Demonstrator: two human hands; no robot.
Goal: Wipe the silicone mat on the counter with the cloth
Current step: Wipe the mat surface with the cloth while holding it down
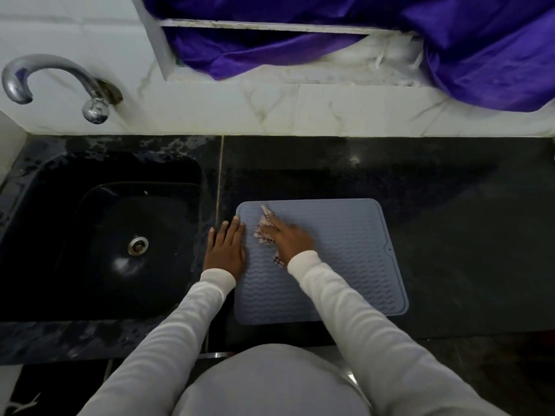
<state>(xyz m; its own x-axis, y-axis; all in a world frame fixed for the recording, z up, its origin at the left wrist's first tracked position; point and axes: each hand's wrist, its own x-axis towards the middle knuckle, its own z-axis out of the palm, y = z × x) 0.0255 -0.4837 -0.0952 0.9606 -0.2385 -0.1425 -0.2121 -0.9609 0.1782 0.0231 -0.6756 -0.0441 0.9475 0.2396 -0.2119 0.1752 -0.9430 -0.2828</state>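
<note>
now, at the frame's centre, the blue-grey silicone mat (339, 265) lies flat on the dark counter (450, 205). the right hand (289, 237) presses a checked cloth (265, 232) onto its upper left with fingers straight, while the left hand (225, 247) rests flat, fingers straight, across the mat's left edge.

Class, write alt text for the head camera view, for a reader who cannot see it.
A person's right hand presses a checked cloth onto a blue-grey silicone mat on a dark counter, while the left hand lies flat at the mat's left edge. A black sink sits left.
</note>
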